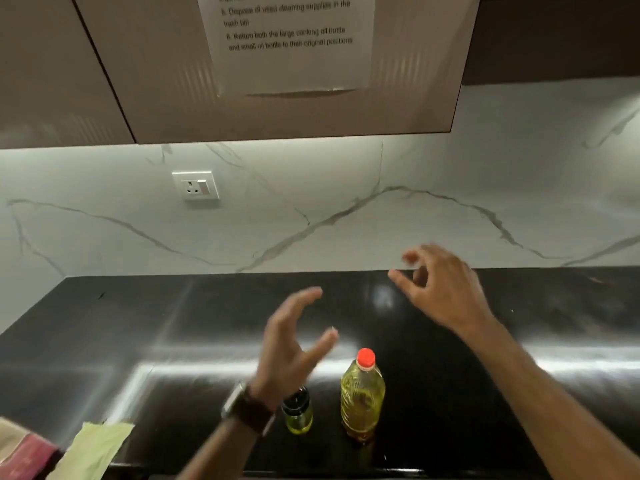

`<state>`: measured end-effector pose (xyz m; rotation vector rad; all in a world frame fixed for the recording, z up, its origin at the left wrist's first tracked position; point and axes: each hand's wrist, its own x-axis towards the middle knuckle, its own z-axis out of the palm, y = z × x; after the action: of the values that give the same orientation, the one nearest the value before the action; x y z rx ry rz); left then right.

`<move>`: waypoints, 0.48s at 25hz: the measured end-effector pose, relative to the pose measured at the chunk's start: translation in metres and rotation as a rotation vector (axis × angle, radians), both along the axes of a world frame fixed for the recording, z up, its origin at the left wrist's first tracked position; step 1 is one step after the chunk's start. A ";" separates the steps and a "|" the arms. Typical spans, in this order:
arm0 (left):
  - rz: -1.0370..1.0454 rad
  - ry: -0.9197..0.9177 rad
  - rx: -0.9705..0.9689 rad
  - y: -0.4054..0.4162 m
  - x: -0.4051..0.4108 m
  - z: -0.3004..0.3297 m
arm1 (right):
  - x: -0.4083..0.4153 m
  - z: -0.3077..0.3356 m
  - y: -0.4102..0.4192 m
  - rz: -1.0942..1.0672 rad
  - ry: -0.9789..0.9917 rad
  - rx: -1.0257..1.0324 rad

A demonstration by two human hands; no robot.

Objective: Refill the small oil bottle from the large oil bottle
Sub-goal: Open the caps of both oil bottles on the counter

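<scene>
small oil bottle part-filled, large oil bottle fuller

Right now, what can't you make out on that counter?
Head view only:
- Small bottle: left side hidden behind the left hand's wrist; cap blurred, fill level unclear.
- Cloths: cut off by the bottom-left edge.
- Paper: top lines cut off by the upper edge.
- Right hand: fingertips motion-blurred.
- Large bottle: no readable label.
</scene>
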<state>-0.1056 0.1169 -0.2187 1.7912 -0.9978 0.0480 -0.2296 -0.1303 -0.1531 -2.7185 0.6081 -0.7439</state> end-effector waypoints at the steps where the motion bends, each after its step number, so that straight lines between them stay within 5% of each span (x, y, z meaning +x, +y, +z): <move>1: 0.006 0.044 0.035 0.000 -0.021 -0.023 | -0.009 -0.014 0.016 0.013 0.078 0.012; 5: 0.062 0.228 0.115 -0.012 -0.072 -0.083 | -0.025 -0.057 0.074 0.042 0.320 -0.007; 12: 0.187 0.163 0.168 -0.037 -0.077 -0.109 | -0.008 -0.065 0.092 -0.084 0.441 -0.100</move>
<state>-0.1821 0.0802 -0.3273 2.0040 -0.7339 -0.0665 -0.2378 -0.0381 -0.2184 -2.9857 0.7993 -0.1873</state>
